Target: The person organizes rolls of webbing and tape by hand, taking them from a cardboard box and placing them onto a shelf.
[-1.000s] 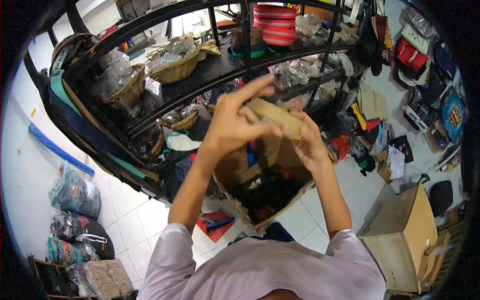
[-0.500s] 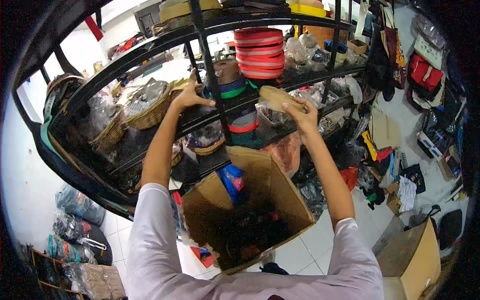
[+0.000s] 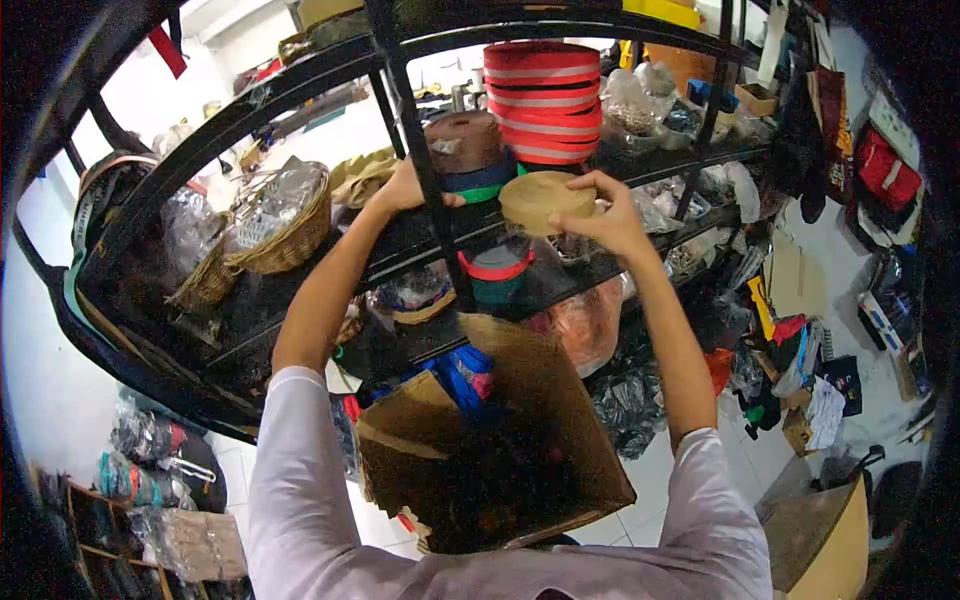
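Note:
My right hand (image 3: 610,222) grips a flat tan roll of webbing (image 3: 535,203) by its right side, thumb below and fingers on top, in front of the shelf. Behind the black upright post, my left hand (image 3: 402,188) is against the left side of a stack of webbing rolls, with a brown roll (image 3: 465,142) above blue and green ones (image 3: 483,192). Its thumb lies along the green roll; the other fingers are mostly hidden. Close behind the tan roll stands a tall stack of red-and-grey striped webbing rolls (image 3: 543,105).
An open cardboard box (image 3: 540,400) stands below my arms, blue wrapped material at its far edge. Wicker baskets (image 3: 290,235) with plastic bags sit on the shelf at left. The black shelf post (image 3: 415,150) rises between my hands. Bags and cartons litter the floor at right.
My left hand has gone from spread beside the stack to contact with its rolls behind the post. The right hand has turned the tan roll, showing more of its flat face.

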Motion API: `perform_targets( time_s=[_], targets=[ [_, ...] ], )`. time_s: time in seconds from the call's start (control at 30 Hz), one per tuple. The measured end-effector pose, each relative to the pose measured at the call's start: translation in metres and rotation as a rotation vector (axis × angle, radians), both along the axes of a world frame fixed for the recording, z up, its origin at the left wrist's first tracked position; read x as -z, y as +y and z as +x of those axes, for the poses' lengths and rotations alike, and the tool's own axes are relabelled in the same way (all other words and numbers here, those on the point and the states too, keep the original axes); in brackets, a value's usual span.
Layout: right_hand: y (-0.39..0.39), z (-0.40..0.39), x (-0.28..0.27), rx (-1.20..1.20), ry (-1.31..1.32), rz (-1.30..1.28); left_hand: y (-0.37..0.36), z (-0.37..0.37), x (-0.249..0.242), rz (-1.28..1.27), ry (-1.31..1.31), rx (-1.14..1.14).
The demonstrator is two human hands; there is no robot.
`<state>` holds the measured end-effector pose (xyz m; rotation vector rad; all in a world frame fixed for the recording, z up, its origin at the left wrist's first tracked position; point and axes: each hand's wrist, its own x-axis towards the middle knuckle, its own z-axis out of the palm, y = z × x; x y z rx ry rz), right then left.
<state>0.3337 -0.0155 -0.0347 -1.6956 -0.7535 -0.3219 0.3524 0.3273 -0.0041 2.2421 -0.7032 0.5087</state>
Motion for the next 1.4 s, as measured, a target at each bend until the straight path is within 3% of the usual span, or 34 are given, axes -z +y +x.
perform_targets(
  time_s=[0.23,0.4,0.6,0.83,0.97,1.03,1.33,1.4],
  targets=[
    [-0.006,0.019,-0.033,-0.239,0.214,-0.135,-0.001,0.005,-0.008,-0.090,0.044,0.119],
    [-0.010,0.033,-0.053,-0.405,0.364,-0.182,0.007,0.015,-0.005,-0.093,0.086,0.084],
    [0.011,0.030,-0.056,-0.347,0.394,-0.223,0.008,0.004,-0.021,-0.019,0.299,-0.006],
    [0.017,0.007,-0.041,-0.218,0.268,-0.193,0.017,0.017,-0.016,-0.095,0.336,0.035],
    [0.019,0.003,-0.059,-0.318,0.469,-0.152,0.012,0.009,-0.025,-0.038,0.398,-0.116],
    [0.027,0.003,-0.059,-0.216,0.382,-0.177,0.012,0.005,-0.027,-0.098,0.500,-0.042],
    [0.048,-0.007,-0.003,-0.101,0.148,-0.078,0.023,0.021,-0.013,-0.107,0.373,-0.010],
    [0.050,-0.009,-0.002,0.022,-0.025,-0.224,0.028,0.025,-0.009,-0.140,0.369,0.042]
  ],
)
